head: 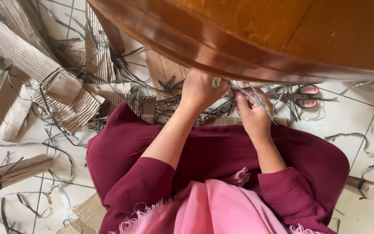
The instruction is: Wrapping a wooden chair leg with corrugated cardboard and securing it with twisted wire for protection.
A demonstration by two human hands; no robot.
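Seen from above, a seated person's left hand (201, 90) is curled shut around a bunch of thin grey strips (256, 97). The right hand (253, 113) pinches strands of that bunch between thumb and fingers. Both work just below a wooden table edge (204, 52). Many loose strips, cardboard pieces (31, 60) and red-handled scissors (304, 96) lie over the tiled floor (351, 121), so much appears left ungathered.

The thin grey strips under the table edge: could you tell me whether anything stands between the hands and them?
Nothing visible does. The right hand already has its fingers among the grey strips, and the left hand rests against the same bundle. The wooden table edge overhangs just above, hiding part of the pile.
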